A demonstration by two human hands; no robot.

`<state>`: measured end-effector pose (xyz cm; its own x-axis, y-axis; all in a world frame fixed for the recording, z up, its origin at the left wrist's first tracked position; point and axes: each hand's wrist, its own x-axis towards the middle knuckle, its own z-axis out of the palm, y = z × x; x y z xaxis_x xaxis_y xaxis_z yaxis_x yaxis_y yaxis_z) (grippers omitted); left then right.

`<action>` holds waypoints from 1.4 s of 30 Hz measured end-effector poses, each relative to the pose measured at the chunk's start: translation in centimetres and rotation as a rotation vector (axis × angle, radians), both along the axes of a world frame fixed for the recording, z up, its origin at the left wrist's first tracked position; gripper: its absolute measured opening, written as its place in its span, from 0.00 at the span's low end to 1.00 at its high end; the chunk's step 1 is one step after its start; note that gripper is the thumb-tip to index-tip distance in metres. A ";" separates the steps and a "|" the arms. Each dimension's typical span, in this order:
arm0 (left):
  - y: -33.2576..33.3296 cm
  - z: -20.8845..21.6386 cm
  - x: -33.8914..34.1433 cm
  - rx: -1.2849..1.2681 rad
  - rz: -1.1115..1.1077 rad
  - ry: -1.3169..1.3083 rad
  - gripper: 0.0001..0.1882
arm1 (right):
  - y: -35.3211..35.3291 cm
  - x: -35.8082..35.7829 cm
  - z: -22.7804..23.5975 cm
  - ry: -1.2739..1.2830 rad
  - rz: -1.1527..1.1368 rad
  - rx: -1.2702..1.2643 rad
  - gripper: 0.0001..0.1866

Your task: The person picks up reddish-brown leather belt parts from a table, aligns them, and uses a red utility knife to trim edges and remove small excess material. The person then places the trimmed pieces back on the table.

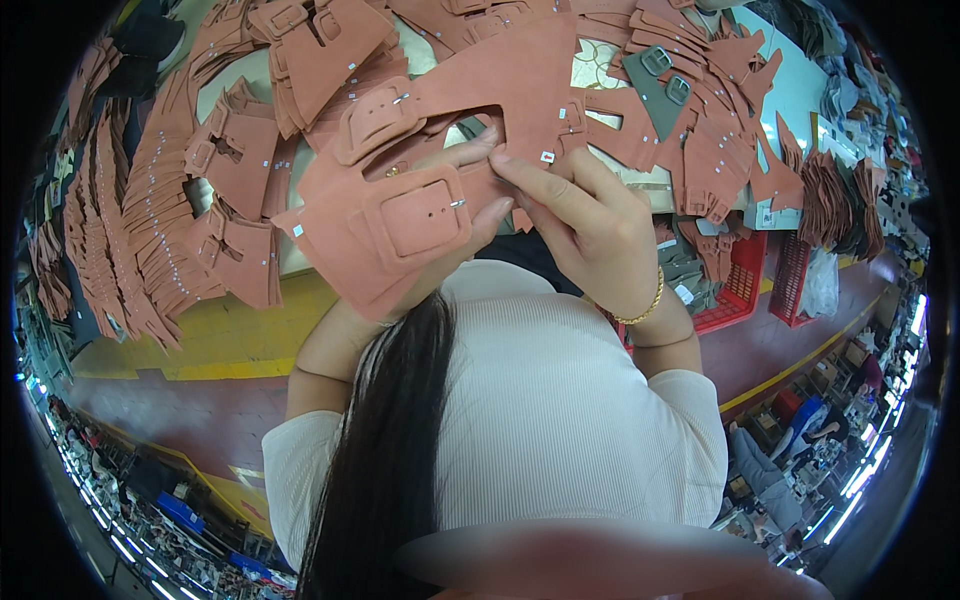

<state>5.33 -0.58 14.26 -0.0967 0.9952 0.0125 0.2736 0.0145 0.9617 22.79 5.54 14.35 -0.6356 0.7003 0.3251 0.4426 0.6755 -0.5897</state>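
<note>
A salmon-pink sandal upper [350, 240] with two square, covered buckles is held up in front of my chest. My left hand [482, 228] grips it from beneath, thumb on the near side and fingers showing through the cut-out between the straps. A small gold-coloured stud shows beside the lower buckle. My right hand [600, 225] is closed, its thumb and index finger pinching at the strap edge by the left fingertips. Whatever small bit lies in that pinch is hidden. A gold bracelet circles the right wrist.
Fanned rows of matching pink uppers [160, 220] cover the table's left side; more stacks [715, 160] lie at right. A grey-green upper [655, 95] rests among them. Red crates [745, 280] with grey-green pieces stand at right, beside a yellow edge [220, 330] further left.
</note>
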 end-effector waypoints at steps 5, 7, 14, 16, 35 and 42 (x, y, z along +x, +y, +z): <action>0.0 -0.8 0.1 0.017 0.044 -0.039 0.22 | 0.3 -0.2 -0.3 0.084 0.008 -0.035 0.19; 0.1 -1.1 0.0 0.030 0.054 -0.127 0.21 | 0.5 -0.1 -0.3 0.131 0.001 -0.160 0.18; -0.3 -0.5 -0.1 -0.142 0.044 -0.278 0.21 | 0.7 0.4 0.2 0.263 -0.011 -0.522 0.17; -0.3 -0.4 -0.1 -0.147 0.052 -0.270 0.21 | 0.8 0.5 0.3 0.223 0.019 -0.460 0.17; 0.3 -1.3 0.4 -0.001 0.050 -0.104 0.19 | 1.2 0.5 0.2 0.078 0.030 -0.273 0.17; -0.1 -0.6 0.3 -0.218 0.057 -0.316 0.21 | 1.3 0.4 -0.1 0.189 -0.003 -0.462 0.17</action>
